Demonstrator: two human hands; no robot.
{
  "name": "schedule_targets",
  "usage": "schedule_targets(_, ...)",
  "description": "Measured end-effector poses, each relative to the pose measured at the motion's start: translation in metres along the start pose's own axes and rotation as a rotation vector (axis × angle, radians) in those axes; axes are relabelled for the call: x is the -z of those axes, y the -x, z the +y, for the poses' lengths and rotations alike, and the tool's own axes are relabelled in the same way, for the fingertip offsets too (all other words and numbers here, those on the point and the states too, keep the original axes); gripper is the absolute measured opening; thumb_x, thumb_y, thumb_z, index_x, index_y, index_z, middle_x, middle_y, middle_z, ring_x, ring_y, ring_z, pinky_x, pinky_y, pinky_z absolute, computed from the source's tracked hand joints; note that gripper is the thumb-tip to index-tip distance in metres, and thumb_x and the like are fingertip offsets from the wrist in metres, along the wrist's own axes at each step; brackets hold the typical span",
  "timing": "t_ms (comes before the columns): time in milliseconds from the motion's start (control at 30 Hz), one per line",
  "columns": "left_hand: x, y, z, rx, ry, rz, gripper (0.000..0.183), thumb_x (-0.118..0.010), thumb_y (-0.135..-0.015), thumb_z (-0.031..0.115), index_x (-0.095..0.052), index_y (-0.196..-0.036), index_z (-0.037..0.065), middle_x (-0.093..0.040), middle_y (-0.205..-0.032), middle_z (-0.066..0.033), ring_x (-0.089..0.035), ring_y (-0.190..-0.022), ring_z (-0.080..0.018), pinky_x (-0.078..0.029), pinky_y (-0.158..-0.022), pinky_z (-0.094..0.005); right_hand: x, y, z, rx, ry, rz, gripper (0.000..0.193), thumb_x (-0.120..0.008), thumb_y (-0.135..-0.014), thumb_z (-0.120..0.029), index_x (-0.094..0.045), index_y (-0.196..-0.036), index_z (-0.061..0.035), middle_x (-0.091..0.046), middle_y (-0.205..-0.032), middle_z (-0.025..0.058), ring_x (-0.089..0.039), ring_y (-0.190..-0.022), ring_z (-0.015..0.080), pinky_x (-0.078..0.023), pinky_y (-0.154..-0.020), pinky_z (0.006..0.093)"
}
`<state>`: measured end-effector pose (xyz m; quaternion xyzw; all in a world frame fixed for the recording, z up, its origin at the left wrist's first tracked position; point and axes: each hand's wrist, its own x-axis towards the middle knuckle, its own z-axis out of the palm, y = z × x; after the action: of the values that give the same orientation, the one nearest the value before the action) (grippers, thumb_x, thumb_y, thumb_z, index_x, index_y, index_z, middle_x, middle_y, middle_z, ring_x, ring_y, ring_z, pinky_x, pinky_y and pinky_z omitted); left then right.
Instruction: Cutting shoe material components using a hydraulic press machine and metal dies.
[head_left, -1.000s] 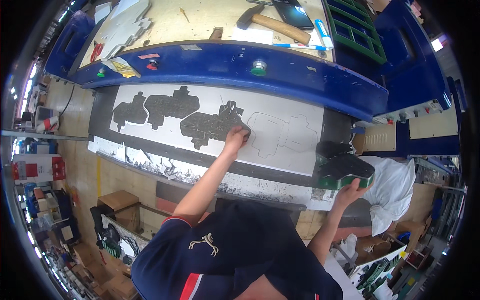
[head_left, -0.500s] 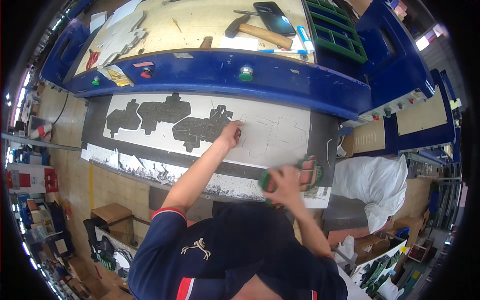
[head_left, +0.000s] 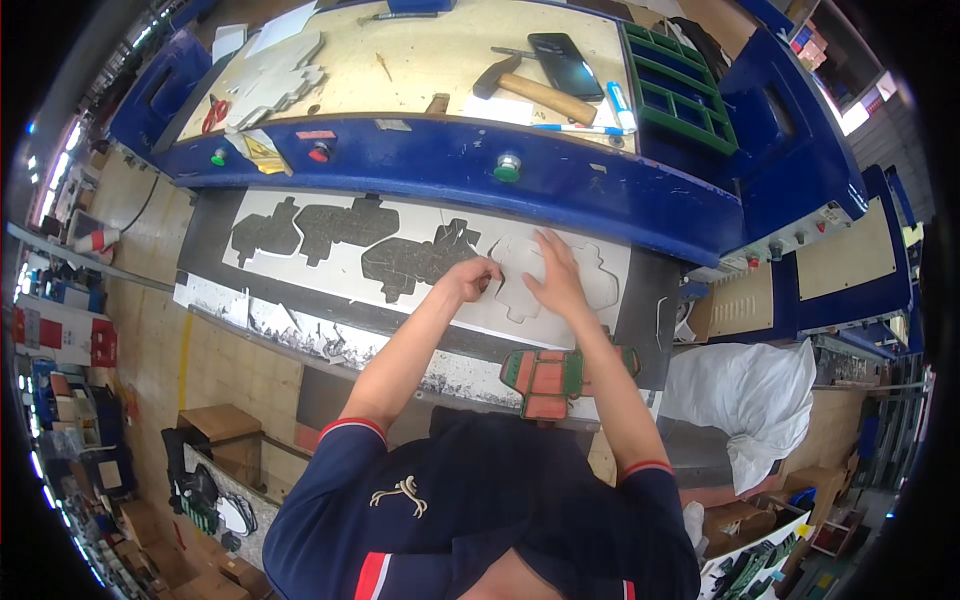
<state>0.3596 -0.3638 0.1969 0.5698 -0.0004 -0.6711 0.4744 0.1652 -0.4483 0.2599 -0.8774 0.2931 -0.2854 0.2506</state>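
A white card sheet [head_left: 330, 268] lies on the dark machine bed, with dark cut-out holes [head_left: 405, 260] along its left and middle. My left hand [head_left: 473, 276] pinches the left edge of a die-cut white piece [head_left: 596, 288] at the sheet's right part. My right hand [head_left: 555, 280] lies flat on that same piece, fingers spread. A green and red shaped cutting form [head_left: 545, 380] rests on the near edge of the bed, just left of my right forearm.
A blue machine front [head_left: 560, 185] with red and green buttons runs behind the sheet. On the wooden top lie a hammer [head_left: 535, 90], a phone [head_left: 564, 65], a green tray [head_left: 680, 90] and a stack of cut pieces [head_left: 270, 80]. A white sack [head_left: 755, 395] sits right.
My right hand set the green and red form down at the bed's near edge, then came up onto the white piece. My left hand shifted right along the sheet.
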Motion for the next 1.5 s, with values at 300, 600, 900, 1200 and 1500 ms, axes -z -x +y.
schedule_targets(300,0.006,0.025,-0.003,0.016,0.011,-0.046,0.014,-0.051,-0.088,0.03,-0.063,-0.09,0.024,-0.067,-0.082,0.0115,-0.044,-0.062,-0.0058,-0.028,-0.057,-0.0257,0.041,-0.02,-0.013,-0.056,-0.05,-0.382,0.021,-0.074,-0.076,-0.014,-0.06,-0.088,-0.0048,-0.062,-0.095,0.0115,-0.057,-0.101,0.0334,-0.045,-0.084,0.0442)
schedule_targets(600,-0.002,0.05,-0.026,-0.214,0.217,0.197,0.025,-0.053,-0.094,0.028,-0.062,-0.109,0.012,-0.069,-0.102,-0.0009,-0.058,-0.081,-0.0087,-0.044,-0.072,-0.0235,0.076,0.072,-0.039,0.131,-0.011,-0.062,0.012,-0.061,-0.071,0.0,-0.055,-0.077,-0.0072,-0.053,-0.087,0.0086,-0.054,-0.089,0.03,-0.041,-0.081,0.0445)
schedule_targets(900,0.007,0.085,-0.057,-0.764,-0.668,0.398,0.035,-0.061,-0.087,0.018,-0.066,-0.119,0.005,-0.07,-0.094,-0.0159,-0.063,-0.075,-0.0204,-0.05,-0.07,-0.0329,0.066,0.007,-0.072,0.062,0.171,0.214,0.014,-0.067,-0.08,-0.01,-0.054,-0.081,-0.0033,-0.053,-0.083,0.0138,-0.053,-0.084,0.0365,-0.041,-0.072,0.0451)
schedule_targets(1200,-0.014,0.145,-0.101,-0.622,-0.195,-0.189,0.051,-0.062,-0.097,0.029,-0.045,-0.141,0.008,-0.057,-0.131,-0.0103,-0.056,-0.115,-0.0157,-0.045,-0.099,-0.0312,0.085,0.038,-0.134,-0.189,-0.846,0.446,0.028,-0.065,-0.09,-0.002,-0.051,-0.114,0.0049,-0.063,-0.104,0.011,-0.062,-0.094,0.0167,-0.049,-0.084,0.0286)
schedule_targets(1500,0.028,0.213,-0.076,-0.364,0.583,-0.265,0.038,-0.05,-0.101,0.036,-0.055,-0.127,0.009,-0.06,-0.13,-0.0129,-0.06,-0.116,-0.029,-0.052,-0.096,-0.0463,0.012,0.047,-0.156,-0.646,-1.406,0.053,0.04,-0.058,-0.092,0.001,-0.047,-0.13,0.0044,-0.06,-0.12,0.0155,-0.066,-0.098,0.0271,-0.06,-0.078,0.0383)
